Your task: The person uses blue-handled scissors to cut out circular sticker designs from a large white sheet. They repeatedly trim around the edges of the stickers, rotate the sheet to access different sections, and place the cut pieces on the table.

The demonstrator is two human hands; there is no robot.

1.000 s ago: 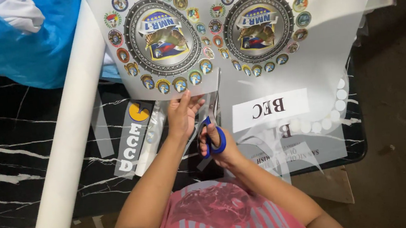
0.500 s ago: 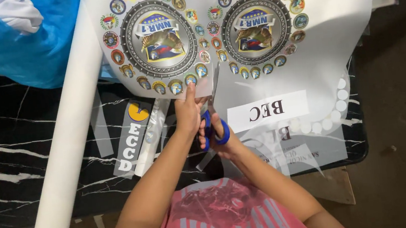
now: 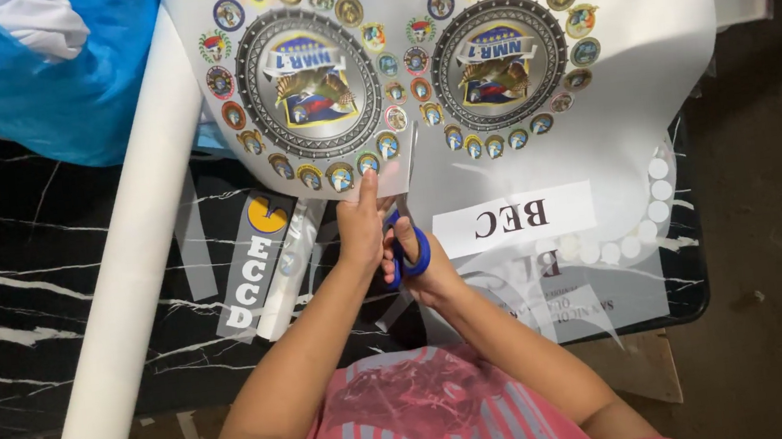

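My blue-handled metal scissors [image 3: 407, 210] point straight away from me, blades running up between two round printed emblems on the white glossy sheet [image 3: 645, 57]. The cut has climbed higher than a second ago. My right hand [image 3: 418, 263] grips the handles; my left hand [image 3: 362, 224] pinches the sheet's edge, forearms converging.

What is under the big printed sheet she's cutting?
Under the printed sheet lies a black marbled table and more printed cutouts. Whatever sits beneath its middle is covered.
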